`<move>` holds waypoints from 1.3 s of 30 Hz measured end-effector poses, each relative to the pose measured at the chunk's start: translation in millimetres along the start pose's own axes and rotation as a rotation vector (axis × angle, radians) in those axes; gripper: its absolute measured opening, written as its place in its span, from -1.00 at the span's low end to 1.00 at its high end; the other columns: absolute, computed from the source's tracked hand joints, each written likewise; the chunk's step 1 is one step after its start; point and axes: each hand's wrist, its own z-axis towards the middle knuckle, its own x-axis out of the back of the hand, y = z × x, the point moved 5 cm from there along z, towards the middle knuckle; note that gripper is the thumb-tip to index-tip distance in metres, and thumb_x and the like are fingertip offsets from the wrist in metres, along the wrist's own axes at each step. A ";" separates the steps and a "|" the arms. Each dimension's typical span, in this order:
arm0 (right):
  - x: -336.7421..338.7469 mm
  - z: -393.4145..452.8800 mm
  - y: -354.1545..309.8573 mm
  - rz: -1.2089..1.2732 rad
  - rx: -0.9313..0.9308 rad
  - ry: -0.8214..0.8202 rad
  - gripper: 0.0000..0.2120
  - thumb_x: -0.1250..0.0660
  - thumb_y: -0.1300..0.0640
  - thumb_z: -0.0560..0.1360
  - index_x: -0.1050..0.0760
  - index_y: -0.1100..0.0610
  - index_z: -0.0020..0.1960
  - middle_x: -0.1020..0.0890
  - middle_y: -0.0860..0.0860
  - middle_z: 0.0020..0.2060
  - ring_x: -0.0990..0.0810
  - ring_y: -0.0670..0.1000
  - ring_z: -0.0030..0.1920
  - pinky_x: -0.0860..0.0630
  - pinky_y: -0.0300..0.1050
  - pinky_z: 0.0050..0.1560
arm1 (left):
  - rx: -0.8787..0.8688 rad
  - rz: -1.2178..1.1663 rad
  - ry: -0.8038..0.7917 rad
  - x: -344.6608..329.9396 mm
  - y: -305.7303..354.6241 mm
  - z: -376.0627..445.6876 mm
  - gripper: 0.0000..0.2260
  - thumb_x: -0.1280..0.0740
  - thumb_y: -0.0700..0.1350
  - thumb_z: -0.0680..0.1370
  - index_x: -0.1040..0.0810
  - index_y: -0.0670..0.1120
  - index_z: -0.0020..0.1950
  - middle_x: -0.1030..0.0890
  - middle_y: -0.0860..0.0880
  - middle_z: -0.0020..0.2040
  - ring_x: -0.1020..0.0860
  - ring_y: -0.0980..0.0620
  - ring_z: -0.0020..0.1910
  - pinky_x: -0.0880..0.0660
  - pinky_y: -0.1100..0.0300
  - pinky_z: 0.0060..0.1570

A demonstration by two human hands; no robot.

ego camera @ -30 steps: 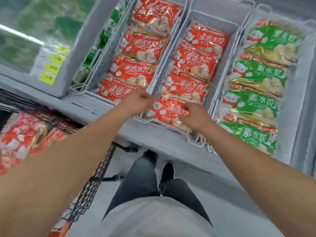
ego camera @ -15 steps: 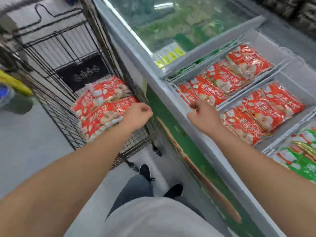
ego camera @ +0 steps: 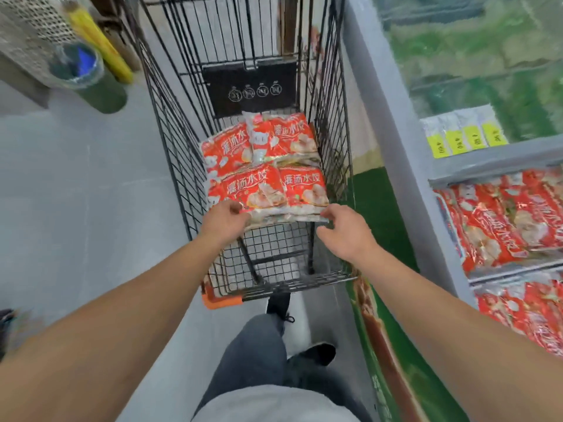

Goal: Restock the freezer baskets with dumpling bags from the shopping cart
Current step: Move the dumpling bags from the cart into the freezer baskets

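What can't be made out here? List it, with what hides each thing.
- Left hand, head view: its fingertips curl out of sight at the near edge of the dumpling bags, so the grip is unclear.
- Right hand: seen from behind; touching the bags or just short cannot be told.
- Depth of the bag stack: the top bags cover it.
- Freezer baskets: cut off by the right edge.
- Yellow price tags: too blurred to read.

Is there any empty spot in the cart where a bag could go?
Yes. The bare wire floor of the shopping cart is free between the near red dumpling bags and the handle end. Farther in it is crowded with bags. The left hand and right hand are at the bags' near edge.
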 end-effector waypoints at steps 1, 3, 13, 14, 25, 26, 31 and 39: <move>-7.1 12.5 -5.6 -0.007 0.001 -0.025 -0.60 -0.32 0.12 0.51 -0.46 0.14 0.34 -0.53 0.08 0.27 -0.53 0.12 0.23 -0.45 -0.07 0.23 | 0.020 -0.010 0.011 3.3 -7.4 10.1 -0.64 -0.32 -0.03 0.58 -0.48 -0.09 0.36 -0.57 -0.06 0.26 -0.53 -0.02 0.11 -0.47 0.16 0.07; -22.8 37.8 -16.7 -0.034 0.006 -0.078 -0.58 -0.32 0.14 0.53 -0.45 0.19 0.36 -0.52 0.13 0.29 -0.51 0.13 0.26 -0.42 -0.09 0.22 | 0.068 -0.058 0.014 6.0 -24.2 28.9 -0.60 -0.31 -0.03 0.60 -0.43 -0.10 0.41 -0.53 -0.05 0.30 -0.47 0.03 0.05 -0.40 0.25 -0.11; -89.1 145.2 -27.1 -0.046 -0.067 -0.196 -0.58 -0.30 0.06 0.57 -0.39 0.15 0.39 -0.54 0.06 0.22 -0.51 0.15 0.26 -0.40 -0.11 0.13 | 0.262 -0.288 0.026 -21.1 -73.3 96.9 -0.58 -0.37 0.01 0.57 -0.39 -0.07 0.38 -0.48 0.05 0.12 -0.47 0.01 0.08 -0.39 0.17 0.10; -93.6 154.1 -25.3 -0.017 -0.085 -0.198 -0.58 -0.30 0.05 0.57 -0.38 0.15 0.39 -0.54 0.04 0.20 -0.51 0.13 0.25 -0.40 -0.11 0.12 | 0.263 -0.284 0.041 -22.9 -74.5 101.8 -0.57 -0.38 0.05 0.54 -0.42 -0.06 0.36 -0.48 0.05 0.13 -0.48 0.01 0.11 -0.41 0.15 0.16; -145.0 216.3 2.2 0.235 -0.297 -0.077 -0.66 -0.32 0.00 0.54 -0.45 0.17 0.22 -0.54 0.04 0.05 -0.50 0.08 0.06 -0.43 -0.07 0.10 | 0.213 -0.202 0.004 -57.3 -86.3 128.7 -0.53 -0.36 -0.06 0.50 -0.38 0.04 0.41 -0.55 0.05 0.27 -0.52 0.01 0.19 -0.40 0.18 0.12; -147.9 218.2 5.5 0.249 -0.320 -0.060 -0.73 -0.32 0.02 0.53 -0.46 0.15 0.15 -0.53 0.04 0.00 -0.48 0.08 0.02 -0.44 -0.06 0.07 | 0.195 -0.168 0.001 -59.4 -85.6 128.6 -0.53 -0.37 -0.05 0.50 -0.39 0.04 0.40 -0.54 0.05 0.28 -0.51 0.00 0.21 -0.38 0.18 0.12; -141.6 206.7 30.3 0.285 -0.442 0.012 -0.90 -0.28 0.14 0.53 -0.57 0.11 -0.05 -0.61 0.06 -0.04 -0.56 0.13 -0.02 -0.55 0.05 0.14 | 0.162 -0.072 0.061 -65.5 -90.6 127.8 -0.60 -0.34 -0.10 0.52 -0.45 -0.05 0.36 -0.47 -0.08 0.29 -0.46 -0.08 0.27 -0.33 0.20 0.13; -122.8 188.7 74.2 0.413 -0.553 0.033 -0.75 -0.33 0.09 0.49 -0.53 0.04 0.17 -0.62 -0.03 0.06 -0.56 0.10 0.11 -0.51 0.03 0.21 | 0.324 -0.200 0.096 -71.5 -101.9 149.0 -0.57 -0.25 -0.02 0.57 -0.38 -0.09 0.43 -0.50 -0.14 0.31 -0.49 -0.15 0.26 -0.45 0.00 0.27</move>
